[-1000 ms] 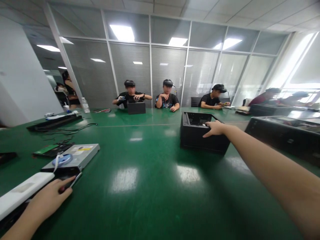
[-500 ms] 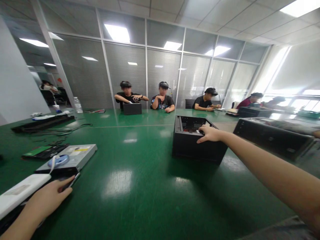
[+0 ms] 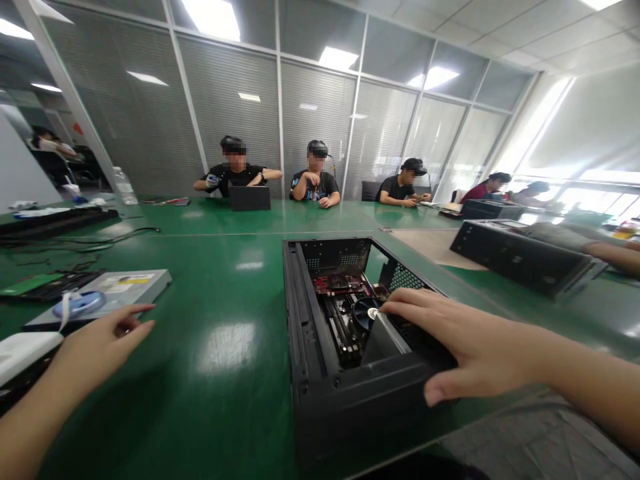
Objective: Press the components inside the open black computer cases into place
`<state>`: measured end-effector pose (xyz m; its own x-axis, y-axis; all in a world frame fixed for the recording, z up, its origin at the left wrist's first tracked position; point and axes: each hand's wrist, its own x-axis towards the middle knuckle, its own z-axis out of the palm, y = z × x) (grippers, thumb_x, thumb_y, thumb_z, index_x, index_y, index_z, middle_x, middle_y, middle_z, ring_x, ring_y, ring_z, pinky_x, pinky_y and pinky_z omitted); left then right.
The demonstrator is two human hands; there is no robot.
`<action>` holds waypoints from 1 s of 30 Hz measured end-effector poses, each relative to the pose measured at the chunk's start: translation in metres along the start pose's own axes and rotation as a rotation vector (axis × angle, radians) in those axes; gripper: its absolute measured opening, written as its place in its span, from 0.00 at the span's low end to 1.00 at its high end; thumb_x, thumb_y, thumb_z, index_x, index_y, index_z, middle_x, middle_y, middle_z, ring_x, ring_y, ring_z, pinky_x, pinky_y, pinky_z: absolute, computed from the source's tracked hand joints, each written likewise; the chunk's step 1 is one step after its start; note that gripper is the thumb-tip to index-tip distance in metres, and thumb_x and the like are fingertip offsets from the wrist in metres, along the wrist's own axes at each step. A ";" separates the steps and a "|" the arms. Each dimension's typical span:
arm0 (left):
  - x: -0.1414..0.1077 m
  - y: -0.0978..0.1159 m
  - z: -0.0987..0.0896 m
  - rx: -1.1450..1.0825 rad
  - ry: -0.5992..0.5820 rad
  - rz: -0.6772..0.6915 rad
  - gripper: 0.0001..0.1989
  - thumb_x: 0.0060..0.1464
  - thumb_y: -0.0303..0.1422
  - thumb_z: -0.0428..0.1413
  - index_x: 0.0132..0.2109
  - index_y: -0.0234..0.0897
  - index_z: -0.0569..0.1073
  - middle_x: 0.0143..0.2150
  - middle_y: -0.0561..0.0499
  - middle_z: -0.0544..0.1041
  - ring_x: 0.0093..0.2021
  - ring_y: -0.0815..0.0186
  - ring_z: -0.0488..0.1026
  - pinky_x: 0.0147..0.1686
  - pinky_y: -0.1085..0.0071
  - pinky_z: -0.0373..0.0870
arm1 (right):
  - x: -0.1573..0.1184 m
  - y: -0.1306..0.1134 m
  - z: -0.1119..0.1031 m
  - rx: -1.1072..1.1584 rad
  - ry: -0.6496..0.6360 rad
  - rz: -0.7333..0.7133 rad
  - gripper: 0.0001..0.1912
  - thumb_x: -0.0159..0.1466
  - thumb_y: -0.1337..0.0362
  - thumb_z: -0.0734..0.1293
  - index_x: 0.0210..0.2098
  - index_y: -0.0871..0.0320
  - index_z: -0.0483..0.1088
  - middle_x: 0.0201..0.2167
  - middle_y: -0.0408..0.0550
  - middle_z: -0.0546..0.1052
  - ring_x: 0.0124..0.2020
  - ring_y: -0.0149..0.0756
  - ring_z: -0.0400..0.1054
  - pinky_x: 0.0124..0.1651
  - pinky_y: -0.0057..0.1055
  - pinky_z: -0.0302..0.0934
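Note:
A black computer case (image 3: 313,347) lies open-side up on the green table in front of me, its red circuit board (image 3: 340,283) and round fan (image 3: 363,313) showing inside. My right hand (image 3: 470,340) grips the case's near right wall, fingers over the inner side and thumb outside. Beneath these fingers is a dark glossy panel (image 3: 385,343) inside the case. At the left, my left hand (image 3: 100,347) is open over the table, thumb and index finger apart, with nothing visible between them. It is close to a silver optical drive (image 3: 143,287) and a white power strip (image 3: 27,350).
A blue cable coil (image 3: 83,305) rests on the drive, beside a green-and-black part (image 3: 37,285). Black cables (image 3: 120,237) lie farther back. Another black case (image 3: 510,260) stands at the right by a person's arm. Several people sit across the green table (image 3: 220,267).
The case has come nearer to me and turned, with my right hand at its wall. My left hand has come off the thin, silver-edged item it was touching. The view has shifted.

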<state>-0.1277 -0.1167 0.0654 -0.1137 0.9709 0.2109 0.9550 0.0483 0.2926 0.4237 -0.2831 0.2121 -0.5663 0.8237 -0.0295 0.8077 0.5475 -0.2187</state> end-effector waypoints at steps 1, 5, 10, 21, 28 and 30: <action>0.003 0.026 -0.005 -0.047 -0.046 0.049 0.28 0.53 0.50 0.49 0.55 0.39 0.73 0.37 0.52 0.79 0.34 0.62 0.73 0.34 0.72 0.63 | 0.007 0.004 -0.006 0.065 -0.022 -0.019 0.44 0.59 0.34 0.61 0.63 0.60 0.63 0.58 0.59 0.68 0.57 0.54 0.64 0.59 0.45 0.60; 0.016 0.122 0.013 -0.246 -0.112 0.226 0.26 0.51 0.49 0.52 0.48 0.36 0.76 0.33 0.51 0.78 0.34 0.61 0.72 0.34 0.72 0.63 | 0.078 0.031 -0.025 -0.003 -0.128 0.050 0.33 0.67 0.39 0.52 0.54 0.56 0.71 0.50 0.54 0.76 0.49 0.48 0.71 0.51 0.40 0.64; 0.011 0.174 0.080 -0.380 -0.021 0.199 0.18 0.52 0.43 0.50 0.39 0.37 0.77 0.30 0.50 0.77 0.32 0.61 0.73 0.32 0.70 0.64 | 0.191 0.084 0.002 -0.392 -0.208 0.074 0.33 0.59 0.46 0.69 0.56 0.61 0.68 0.50 0.59 0.76 0.48 0.52 0.72 0.47 0.39 0.64; -0.003 0.181 0.093 -0.398 -0.354 0.510 0.15 0.50 0.40 0.54 0.41 0.39 0.78 0.36 0.48 0.80 0.36 0.59 0.74 0.36 0.69 0.67 | 0.230 0.125 0.066 -0.434 -0.315 0.056 0.42 0.54 0.51 0.75 0.63 0.60 0.61 0.51 0.61 0.76 0.48 0.53 0.73 0.43 0.36 0.65; -0.005 0.182 0.092 -0.375 -0.373 0.487 0.14 0.48 0.40 0.54 0.38 0.38 0.78 0.35 0.48 0.79 0.34 0.58 0.74 0.36 0.68 0.67 | 0.229 0.108 0.042 -0.556 -0.281 0.055 0.23 0.60 0.67 0.68 0.56 0.58 0.70 0.47 0.57 0.78 0.45 0.48 0.74 0.42 0.37 0.65; -0.005 0.182 0.091 -0.369 -0.367 0.504 0.14 0.48 0.39 0.54 0.38 0.38 0.78 0.34 0.49 0.79 0.34 0.59 0.73 0.34 0.69 0.66 | 0.228 0.104 0.035 -0.598 -0.257 0.036 0.21 0.60 0.70 0.66 0.54 0.59 0.71 0.48 0.57 0.78 0.46 0.49 0.74 0.43 0.38 0.65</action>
<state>0.0710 -0.0913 0.0328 0.4770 0.8737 0.0954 0.7051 -0.4452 0.5519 0.3729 -0.0432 0.1482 -0.4982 0.8221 -0.2754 0.7367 0.5689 0.3655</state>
